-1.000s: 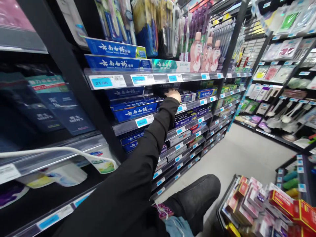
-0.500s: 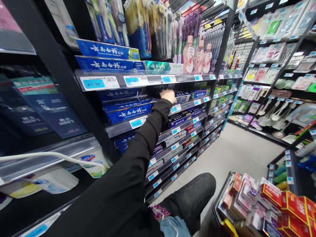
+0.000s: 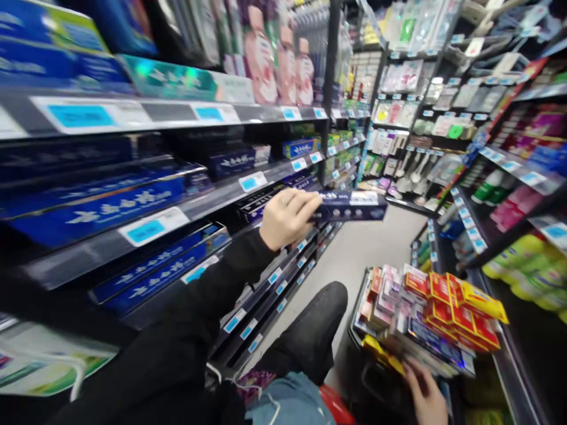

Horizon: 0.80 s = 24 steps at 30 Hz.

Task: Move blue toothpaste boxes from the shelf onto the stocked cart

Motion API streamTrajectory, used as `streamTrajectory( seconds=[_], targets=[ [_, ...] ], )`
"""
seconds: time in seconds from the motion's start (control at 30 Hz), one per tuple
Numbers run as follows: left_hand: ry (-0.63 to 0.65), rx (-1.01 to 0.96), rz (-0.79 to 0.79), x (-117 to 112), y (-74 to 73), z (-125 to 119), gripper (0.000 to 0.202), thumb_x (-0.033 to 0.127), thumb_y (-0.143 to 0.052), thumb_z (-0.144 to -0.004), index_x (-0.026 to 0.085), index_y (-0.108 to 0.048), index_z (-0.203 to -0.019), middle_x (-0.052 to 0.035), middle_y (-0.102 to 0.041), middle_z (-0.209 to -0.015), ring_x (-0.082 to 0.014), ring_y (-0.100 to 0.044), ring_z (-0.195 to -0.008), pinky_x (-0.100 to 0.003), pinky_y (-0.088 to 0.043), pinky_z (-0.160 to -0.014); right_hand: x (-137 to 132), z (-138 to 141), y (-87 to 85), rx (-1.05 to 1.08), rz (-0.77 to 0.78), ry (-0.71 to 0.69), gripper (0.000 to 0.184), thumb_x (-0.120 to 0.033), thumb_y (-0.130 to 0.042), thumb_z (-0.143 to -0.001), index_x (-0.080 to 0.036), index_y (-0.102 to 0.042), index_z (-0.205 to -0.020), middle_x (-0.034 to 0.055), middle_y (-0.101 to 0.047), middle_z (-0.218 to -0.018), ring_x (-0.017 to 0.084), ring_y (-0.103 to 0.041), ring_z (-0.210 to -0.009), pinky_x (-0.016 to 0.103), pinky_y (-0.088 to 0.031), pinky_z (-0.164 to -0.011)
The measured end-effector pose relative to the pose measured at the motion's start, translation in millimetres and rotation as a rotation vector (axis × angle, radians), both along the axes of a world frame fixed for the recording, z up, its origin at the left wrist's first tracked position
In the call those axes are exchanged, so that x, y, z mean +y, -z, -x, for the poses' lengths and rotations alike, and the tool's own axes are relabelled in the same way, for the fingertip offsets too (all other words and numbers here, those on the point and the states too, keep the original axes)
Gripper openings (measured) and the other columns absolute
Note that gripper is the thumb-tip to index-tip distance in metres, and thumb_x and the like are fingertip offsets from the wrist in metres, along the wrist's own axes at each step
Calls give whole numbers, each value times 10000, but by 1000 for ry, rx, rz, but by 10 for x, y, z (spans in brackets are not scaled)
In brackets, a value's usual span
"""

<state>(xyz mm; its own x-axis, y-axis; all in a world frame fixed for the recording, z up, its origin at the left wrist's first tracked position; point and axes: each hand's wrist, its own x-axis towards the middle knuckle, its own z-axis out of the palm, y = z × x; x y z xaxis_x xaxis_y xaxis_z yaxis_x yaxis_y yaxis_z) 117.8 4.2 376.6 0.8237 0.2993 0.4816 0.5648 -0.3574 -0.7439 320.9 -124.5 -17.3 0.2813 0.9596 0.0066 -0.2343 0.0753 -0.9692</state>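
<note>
A dark, narrow box (image 3: 349, 206) is held out over the aisle floor (image 3: 367, 248), beyond the shelf edge (image 3: 217, 198). One end only is gripped by the left hand (image 3: 289, 219), its fingers closed around it; the far end is left unsupported. Should that grip slacken, a tip and drop would be likely. The right hand (image 3: 425, 389) is noted low beside the crate (image 3: 353, 321), fingers loosely bent; whether anything is gripped cannot be told. Red boxes (image 3: 460, 310) are heaped unevenly beside paler boxes (image 3: 390, 289); slippage is judged possible if the pile is knocked. A yellow packet (image 3: 381, 352) near the right fingertips could be dislodged by a brush.
</note>
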Motion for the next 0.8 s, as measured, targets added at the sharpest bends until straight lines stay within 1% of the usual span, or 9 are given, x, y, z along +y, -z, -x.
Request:
streamTrajectory(
  seconds=[0.07,0.17,0.23,0.3,0.37,0.47,0.57,0.67,0.8],
  targets=[
    [211,55,57,-101,365,-207,307,217,-568,-794,209,-579,-1101,-47,-631,-1024,-190,-547,-990,-362,-466,-897,22,-132,-258,78,-13,-28,493,-520,-638,-708,-184,-576,-1063,96,-617,-1024,229,-620,-852,355,-516,-739],
    [424,76,168,-286,856,-466,261,196,-591,-782,230,-601,-1041,-3,-637,-1020,-175,-542,-1021,-359,-472,-944,38,-402,-808,283,-216,23,761,-581,-626,-690,-261,-350,-1323,137,-373,-1356,254,-583,-992,396,-509,-787],
    [496,33,283,-423,1108,-560,244,183,-591,-784,232,-607,-1023,9,-637,-1023,-175,-533,-1047,-369,-471,-963,9,-569,-1107,238,-259,81,875,-571,-687,-628,-250,-317,-1352,145,-300,-1398,285,-508,-1121,389,-493,-837],
    [511,-51,426,-552,1294,-594,273,161,-588,-787,254,-600,-1043,22,-641,-1006,-169,-528,-1063,-388,-461,-983,-67,-691,-1258,117,-200,135,894,-490,-744,-594,-226,-340,-1347,148,-355,-1361,285,-477,-1158,348,-495,-830],
    [449,-176,621,-649,1421,-596,315,137,-579,-793,300,-598,-1061,33,-649,-964,-161,-539,-1041,-415,-446,-1000,-173,-767,-1258,8,-129,146,822,-416,-765,-587,-208,-411,-1299,140,-453,-1271,266,-520,-1094,313,-503,-785],
    [262,-420,968,-697,1527,-596,291,177,-619,-770,354,-630,-1001,18,-650,-952,-189,-535,-1040,-482,-381,-1037,-324,-821,-1097,-59,-129,138,677,-423,-768,-573,-182,-521,-1156,118,-546,-1122,244,-570,-968,305,-499,-742],
    [191,-695,1252,-654,1581,-602,478,280,-766,-617,318,-613,-1069,-39,-555,-1199,-265,-425,-1200,-523,-323,-1051,-409,-837,-916,-44,-138,204,667,-465,-762,-562,-170,-527,-1112,113,-556,-1073,246,-567,-942,317,-485,-737],
    [193,-1018,1600,-616,1628,-583,835,338,-810,-539,274,-433,-1282,-115,-403,-1362,-290,-401,-1235,-463,-400,-990,-433,-852,-796,12,-123,243,696,-481,-766,-548,-167,-518,-1117,115,-545,-1074,246,-555,-945,317,-466,-740],
    [2,-1257,1904,-621,1652,-528,743,274,-816,-528,179,-491,-1189,-152,-494,-1268,-273,-475,-1172,-362,-468,-905,-439,-864,-707,65,-128,184,697,-469,-774,-545,-171,-515,-1120,114,-531,-1088,242,-547,-947,320,-458,-751]
  ],
)
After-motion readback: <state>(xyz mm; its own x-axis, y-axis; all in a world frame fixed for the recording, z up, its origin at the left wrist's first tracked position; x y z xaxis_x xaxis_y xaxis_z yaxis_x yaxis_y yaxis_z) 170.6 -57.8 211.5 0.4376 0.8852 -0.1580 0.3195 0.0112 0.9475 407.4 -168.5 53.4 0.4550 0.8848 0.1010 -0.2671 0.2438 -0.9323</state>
